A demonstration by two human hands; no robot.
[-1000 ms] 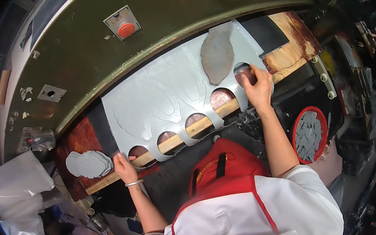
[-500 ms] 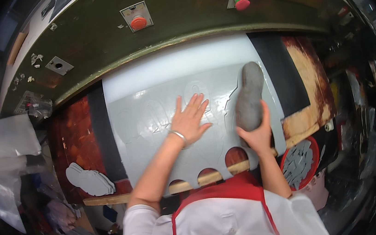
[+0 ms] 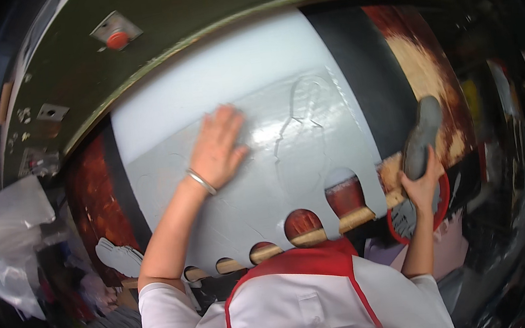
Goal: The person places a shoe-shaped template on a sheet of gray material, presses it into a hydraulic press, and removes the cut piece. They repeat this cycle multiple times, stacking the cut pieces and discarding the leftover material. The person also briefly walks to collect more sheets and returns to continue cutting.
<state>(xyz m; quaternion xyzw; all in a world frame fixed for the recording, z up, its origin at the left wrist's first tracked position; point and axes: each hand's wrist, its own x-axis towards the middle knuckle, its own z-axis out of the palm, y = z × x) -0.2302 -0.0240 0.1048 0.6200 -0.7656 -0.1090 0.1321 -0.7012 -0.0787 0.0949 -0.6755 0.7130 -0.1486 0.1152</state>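
Observation:
A thin grey sheet lies over a white board. Sole-shaped outlines mark its surface, the clearest one right of centre, and rounded cut-outs run along its near edge. My left hand, slightly blurred, rests on the sheet with fingers stretched and a bangle at the wrist. Out beyond the sheet's right edge, my right hand grips a dark grey sole-shaped block by its near end. That block is over the worn wooden edge, close to a red tub; whether it is layered cannot be made out.
Grey scraps lie in the red tub. Several grey sole-shaped pieces are stacked at the left. A green machine beam with a red button crosses the far side. Clear plastic bags hang at far left.
My right hand has carried the sole-shaped block from the sheet out to the right, uncovering the outline there. My left hand stays flat on the sheet. The whole view has shifted and turned.

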